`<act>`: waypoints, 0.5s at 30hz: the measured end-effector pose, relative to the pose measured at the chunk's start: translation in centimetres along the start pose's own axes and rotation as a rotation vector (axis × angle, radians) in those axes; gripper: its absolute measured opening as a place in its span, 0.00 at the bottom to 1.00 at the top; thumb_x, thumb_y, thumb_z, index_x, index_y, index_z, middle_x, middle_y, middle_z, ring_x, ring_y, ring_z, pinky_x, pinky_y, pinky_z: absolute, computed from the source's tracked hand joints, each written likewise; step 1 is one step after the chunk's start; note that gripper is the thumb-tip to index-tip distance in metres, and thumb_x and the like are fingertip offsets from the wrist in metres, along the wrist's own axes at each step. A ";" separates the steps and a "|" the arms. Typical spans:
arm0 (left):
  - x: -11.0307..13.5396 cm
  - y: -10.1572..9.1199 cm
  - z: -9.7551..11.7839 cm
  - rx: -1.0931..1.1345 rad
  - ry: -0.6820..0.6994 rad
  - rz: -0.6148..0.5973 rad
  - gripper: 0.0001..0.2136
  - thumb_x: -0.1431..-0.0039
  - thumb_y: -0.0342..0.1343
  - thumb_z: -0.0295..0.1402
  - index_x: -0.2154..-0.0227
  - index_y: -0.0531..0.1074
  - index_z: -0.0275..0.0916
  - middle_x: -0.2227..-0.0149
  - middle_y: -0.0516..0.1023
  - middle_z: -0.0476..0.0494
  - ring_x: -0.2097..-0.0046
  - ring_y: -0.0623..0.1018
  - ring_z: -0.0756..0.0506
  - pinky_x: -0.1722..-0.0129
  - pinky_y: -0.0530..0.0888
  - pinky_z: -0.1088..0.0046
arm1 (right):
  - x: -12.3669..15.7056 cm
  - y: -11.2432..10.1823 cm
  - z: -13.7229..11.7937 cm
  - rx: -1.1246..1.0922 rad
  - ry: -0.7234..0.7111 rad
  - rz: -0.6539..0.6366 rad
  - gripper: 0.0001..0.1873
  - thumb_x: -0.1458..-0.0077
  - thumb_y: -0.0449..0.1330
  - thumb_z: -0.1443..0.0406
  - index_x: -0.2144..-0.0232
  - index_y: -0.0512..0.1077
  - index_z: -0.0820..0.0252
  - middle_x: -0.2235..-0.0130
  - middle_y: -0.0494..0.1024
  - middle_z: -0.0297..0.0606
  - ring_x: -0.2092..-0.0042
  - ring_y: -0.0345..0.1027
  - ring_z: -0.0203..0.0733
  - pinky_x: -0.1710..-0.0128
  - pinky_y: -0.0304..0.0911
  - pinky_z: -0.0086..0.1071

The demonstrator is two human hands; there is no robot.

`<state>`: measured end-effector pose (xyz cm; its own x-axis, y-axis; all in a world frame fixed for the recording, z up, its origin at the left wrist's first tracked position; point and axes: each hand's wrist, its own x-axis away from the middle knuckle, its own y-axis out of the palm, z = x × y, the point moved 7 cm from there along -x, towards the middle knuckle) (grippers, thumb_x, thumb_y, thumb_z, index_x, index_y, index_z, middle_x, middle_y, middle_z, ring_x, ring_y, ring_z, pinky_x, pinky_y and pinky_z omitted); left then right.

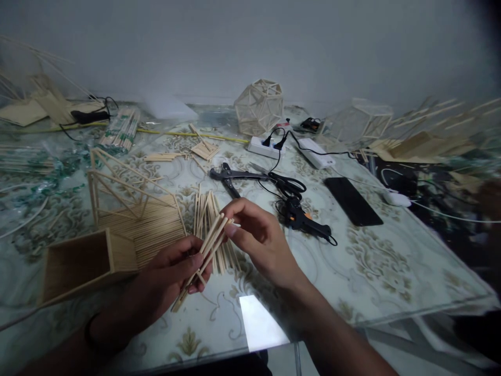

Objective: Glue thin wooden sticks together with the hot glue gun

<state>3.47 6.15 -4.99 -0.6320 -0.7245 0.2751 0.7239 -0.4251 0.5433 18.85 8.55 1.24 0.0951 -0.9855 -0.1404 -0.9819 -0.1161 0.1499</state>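
My left hand (178, 266) is wrapped round a small bundle of thin wooden sticks (209, 241), which slants up to the right. At the upper ends of those sticks, the thumb and fingers of my right hand (258, 235) pinch together on the tips. Just behind both hands, a loose pile of wooden sticks (203, 206) lies on the table. Left of my left hand stands an open wooden box (123, 250), joined to a slatted stick panel (152, 224) with a triangular stick frame (117, 175) rising from it.
Pliers (230, 180), black scissors (291, 185) and a black glue gun (307, 222) lie beyond my right hand. A phone (352, 201) rests farther right. Power strips (266, 147) with cords stand behind, near a faceted stick lantern (259, 109). Bagged sticks (121, 128) lie back left.
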 end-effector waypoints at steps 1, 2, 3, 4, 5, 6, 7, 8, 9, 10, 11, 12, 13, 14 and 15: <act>0.0 0.0 0.0 0.001 0.001 -0.001 0.08 0.30 0.61 0.36 0.61 0.79 0.37 0.68 0.74 0.46 0.69 0.67 0.50 0.69 0.63 0.73 | 0.0 0.0 0.0 0.003 0.004 0.004 0.13 0.41 0.71 0.57 0.66 0.72 0.56 0.69 0.74 0.31 0.69 0.71 0.36 0.67 0.67 0.31; 0.0 0.0 0.0 0.000 0.001 0.001 0.08 0.30 0.61 0.36 0.60 0.79 0.37 0.68 0.74 0.46 0.69 0.67 0.50 0.69 0.63 0.73 | 0.0 0.0 0.1 0.007 0.010 0.006 0.13 0.41 0.71 0.57 0.66 0.72 0.56 0.70 0.74 0.31 0.69 0.71 0.36 0.68 0.67 0.31; 0.1 0.0 0.0 -0.003 0.000 0.007 0.08 0.30 0.61 0.36 0.60 0.79 0.37 0.68 0.74 0.46 0.68 0.67 0.50 0.68 0.63 0.72 | 0.0 0.0 0.1 0.010 0.016 0.007 0.14 0.42 0.71 0.57 0.67 0.71 0.56 0.70 0.74 0.30 0.69 0.71 0.36 0.68 0.67 0.31; 0.1 -0.1 0.0 -0.006 0.003 0.011 0.08 0.31 0.62 0.37 0.60 0.79 0.37 0.68 0.74 0.46 0.68 0.67 0.50 0.68 0.63 0.72 | 0.0 0.0 0.1 0.012 0.019 0.008 0.14 0.42 0.71 0.57 0.67 0.71 0.56 0.71 0.74 0.30 0.70 0.71 0.36 0.68 0.67 0.31; 0.1 -0.2 0.0 -0.011 0.003 0.018 0.08 0.31 0.62 0.37 0.60 0.80 0.37 0.68 0.74 0.46 0.68 0.67 0.49 0.68 0.64 0.72 | 0.1 0.0 0.1 0.013 0.019 0.008 0.14 0.42 0.71 0.57 0.67 0.71 0.56 0.71 0.73 0.30 0.70 0.71 0.36 0.68 0.66 0.31; 0.1 -0.3 0.0 -0.016 0.006 0.025 0.08 0.32 0.63 0.37 0.61 0.80 0.37 0.68 0.75 0.45 0.68 0.67 0.49 0.68 0.64 0.72 | 0.1 0.0 0.1 0.010 0.017 0.007 0.14 0.42 0.71 0.57 0.67 0.71 0.56 0.71 0.73 0.29 0.70 0.71 0.36 0.69 0.66 0.30; 0.1 -0.4 -0.1 -0.021 0.006 0.032 0.08 0.32 0.63 0.37 0.61 0.80 0.38 0.68 0.75 0.45 0.68 0.67 0.49 0.67 0.65 0.72 | 0.1 0.0 0.2 0.007 0.014 0.007 0.14 0.42 0.71 0.57 0.67 0.71 0.56 0.71 0.73 0.29 0.70 0.71 0.35 0.69 0.66 0.30; 0.0 -0.5 -0.1 -0.024 0.007 0.039 0.07 0.32 0.63 0.37 0.61 0.80 0.38 0.68 0.75 0.45 0.68 0.67 0.49 0.67 0.65 0.72 | 0.1 0.0 0.2 0.001 0.013 0.007 0.14 0.42 0.71 0.56 0.67 0.71 0.56 0.71 0.73 0.29 0.71 0.71 0.35 0.69 0.67 0.30; 0.0 -0.5 -0.1 -0.028 0.007 0.042 0.07 0.32 0.63 0.37 0.61 0.81 0.38 0.68 0.75 0.46 0.68 0.68 0.49 0.67 0.65 0.72 | 0.1 0.0 0.2 -0.005 0.013 0.008 0.15 0.42 0.71 0.56 0.67 0.71 0.56 0.71 0.73 0.29 0.71 0.72 0.35 0.69 0.67 0.30; -0.1 -0.5 -0.1 -0.030 0.007 0.044 0.07 0.32 0.64 0.37 0.61 0.81 0.39 0.68 0.75 0.46 0.68 0.68 0.49 0.67 0.66 0.72 | 0.1 -0.1 0.3 -0.012 0.017 0.010 0.15 0.42 0.71 0.56 0.67 0.71 0.56 0.71 0.73 0.29 0.71 0.72 0.35 0.69 0.68 0.30; -0.1 -0.5 0.0 -0.029 0.010 0.042 0.07 0.33 0.64 0.37 0.61 0.81 0.39 0.68 0.75 0.46 0.68 0.68 0.49 0.67 0.66 0.73 | 0.1 -0.1 0.4 -0.018 0.026 0.009 0.15 0.42 0.72 0.55 0.67 0.71 0.56 0.71 0.73 0.29 0.71 0.73 0.35 0.69 0.68 0.30; -0.1 -0.5 0.1 -0.027 0.013 0.036 0.07 0.33 0.65 0.37 0.62 0.81 0.39 0.69 0.75 0.47 0.69 0.68 0.49 0.67 0.66 0.73 | 0.1 -0.1 0.5 -0.025 0.035 0.009 0.15 0.42 0.72 0.55 0.67 0.71 0.56 0.71 0.73 0.29 0.71 0.73 0.35 0.69 0.69 0.30; -0.2 -0.4 0.1 -0.025 0.015 0.036 0.07 0.34 0.65 0.38 0.62 0.81 0.39 0.69 0.75 0.47 0.69 0.68 0.49 0.67 0.66 0.73 | 0.1 -0.1 0.6 -0.033 0.045 0.010 0.16 0.43 0.72 0.56 0.67 0.71 0.56 0.72 0.74 0.29 0.71 0.73 0.35 0.69 0.69 0.30; -0.2 -0.4 0.2 -0.023 0.016 0.038 0.07 0.34 0.66 0.38 0.62 0.81 0.40 0.69 0.75 0.47 0.69 0.68 0.50 0.67 0.66 0.73 | 0.1 -0.1 0.7 -0.041 0.055 0.011 0.16 0.43 0.73 0.56 0.67 0.71 0.56 0.72 0.74 0.29 0.71 0.73 0.35 0.69 0.70 0.30; -0.1 -0.4 0.2 -0.021 0.016 0.042 0.07 0.35 0.66 0.38 0.62 0.81 0.40 0.69 0.75 0.47 0.69 0.68 0.50 0.67 0.66 0.73 | 0.1 -0.1 0.7 -0.049 0.063 0.013 0.15 0.44 0.73 0.57 0.67 0.72 0.56 0.72 0.74 0.29 0.72 0.73 0.35 0.69 0.69 0.30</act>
<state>3.21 6.54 -5.06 -0.5964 -0.7506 0.2843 0.7555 -0.4054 0.5146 18.80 8.50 0.49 0.0937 -0.9927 -0.0760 -0.9740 -0.1073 0.1996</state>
